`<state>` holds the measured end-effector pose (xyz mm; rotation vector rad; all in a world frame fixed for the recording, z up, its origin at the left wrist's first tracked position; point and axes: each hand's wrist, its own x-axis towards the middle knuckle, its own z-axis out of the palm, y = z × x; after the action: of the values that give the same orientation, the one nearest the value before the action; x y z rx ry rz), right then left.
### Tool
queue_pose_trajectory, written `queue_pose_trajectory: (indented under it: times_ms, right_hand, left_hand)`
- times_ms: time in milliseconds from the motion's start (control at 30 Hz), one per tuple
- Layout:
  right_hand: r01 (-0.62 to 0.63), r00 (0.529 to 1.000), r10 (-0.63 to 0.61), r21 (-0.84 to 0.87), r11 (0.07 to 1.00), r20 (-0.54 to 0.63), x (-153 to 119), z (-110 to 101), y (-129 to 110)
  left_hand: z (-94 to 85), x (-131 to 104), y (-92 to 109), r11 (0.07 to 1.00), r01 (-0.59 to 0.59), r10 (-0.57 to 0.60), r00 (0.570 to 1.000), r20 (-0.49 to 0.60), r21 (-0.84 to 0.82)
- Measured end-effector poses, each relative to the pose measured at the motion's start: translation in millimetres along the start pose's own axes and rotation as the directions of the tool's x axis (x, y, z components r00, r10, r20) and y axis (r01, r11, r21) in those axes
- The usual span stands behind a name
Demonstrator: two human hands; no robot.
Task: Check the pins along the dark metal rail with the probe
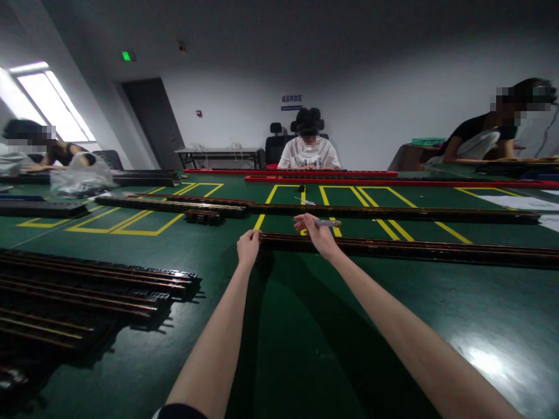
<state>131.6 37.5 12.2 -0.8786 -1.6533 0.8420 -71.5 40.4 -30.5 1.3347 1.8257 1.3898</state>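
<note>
A long dark rail (414,250) with copper-coloured lines lies across the green table, running off to the right. Its left end is pinched between the fingers of my left hand (248,247). My right hand (318,234) is over the rail, a little right of my left hand, closed around a slim screwdriver-like tool (327,223). The tool's handle points right; its tip, near my fingers on the left, is too small to make out. Behind the rail lies another long dark rail (393,214).
Several dark rails (87,291) are stacked at the near left. Red rails (323,180) lie along the far side. A plastic bag (81,176) is at the far left, papers (517,202) at the right. Three people sit around the table.
</note>
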Motion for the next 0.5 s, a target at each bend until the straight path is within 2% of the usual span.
queue_pose_trajectory:
  times_ms: [133,200,300,433,500]
  right_hand:
    - [-0.034,0.999,0.034,0.053,0.998,-0.004,18.0,24.9,1.5]
    - [-0.088,0.995,0.094,0.146,0.985,-0.036,21.3,34.5,2.7]
    - [-0.206,0.963,0.247,0.295,0.933,-0.11,19.9,47.6,2.5]
    - [-0.269,0.908,0.388,0.493,0.828,-0.156,14.3,62.0,-0.2]
    - [-0.245,0.925,0.351,0.475,0.845,-0.147,11.5,65.3,0.9]
  left_hand:
    - [0.2,0.4,0.4,0.994,-0.048,0.049,0.999,-0.007,0.094]
    - [1.1,0.5,1.2,0.987,-0.055,0.058,0.998,-0.019,0.15]
    - [2.7,-0.1,2.8,0.98,-0.057,0.062,0.998,-0.023,0.188]
    - [3.4,-2.9,5.6,0.982,-0.054,0.058,0.998,-0.015,0.181]
    - [3.3,-4.3,7.0,0.982,-0.05,0.053,0.999,-0.013,0.181]
